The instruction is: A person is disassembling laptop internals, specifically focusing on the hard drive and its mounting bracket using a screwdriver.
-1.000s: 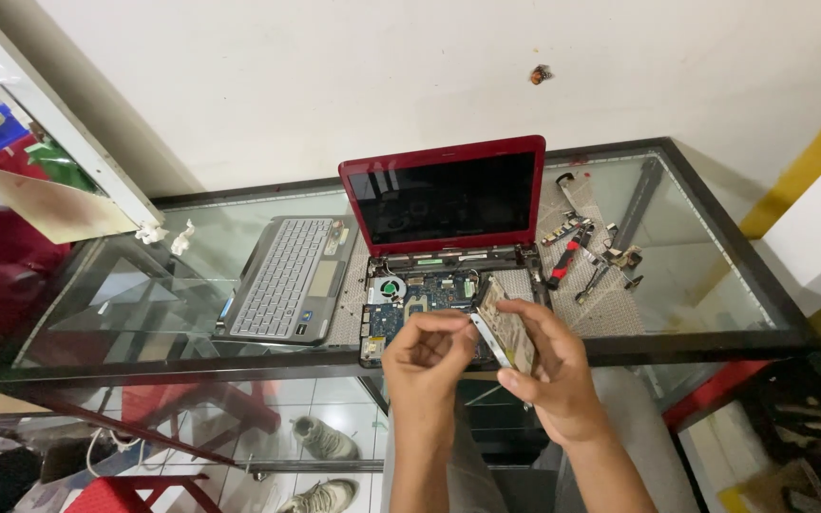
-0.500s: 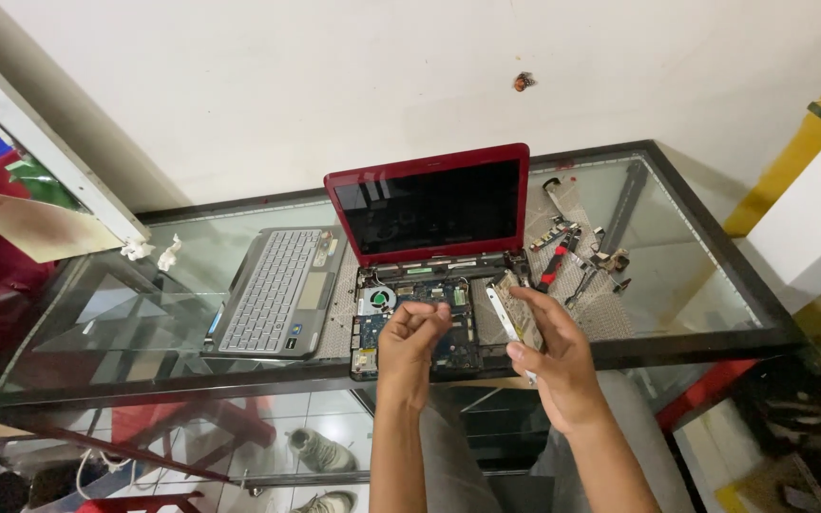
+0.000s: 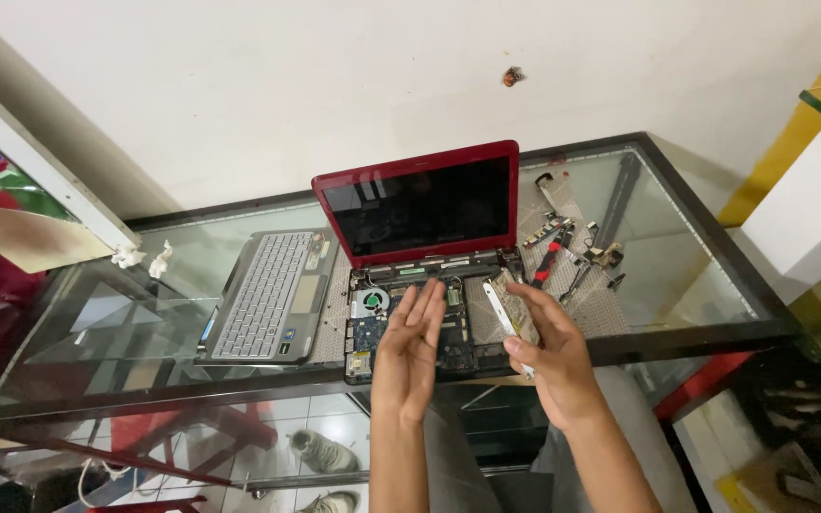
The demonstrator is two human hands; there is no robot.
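Note:
A red laptop stands open on a glass table, its base stripped so the circuit board and fan show. My right hand holds a flat silver drive in a metal bracket over the base's right side. My left hand hovers over the middle of the base, fingers spread and empty.
The removed grey keyboard panel lies left of the laptop. Small tools, a red-handled screwdriver and loose parts sit at the right. Crumpled white bits lie far left. Shoes show on the floor through the glass.
My left hand was closed near the drive and has opened and moved left. The right hand keeps holding the drive. The camera has shifted a little.

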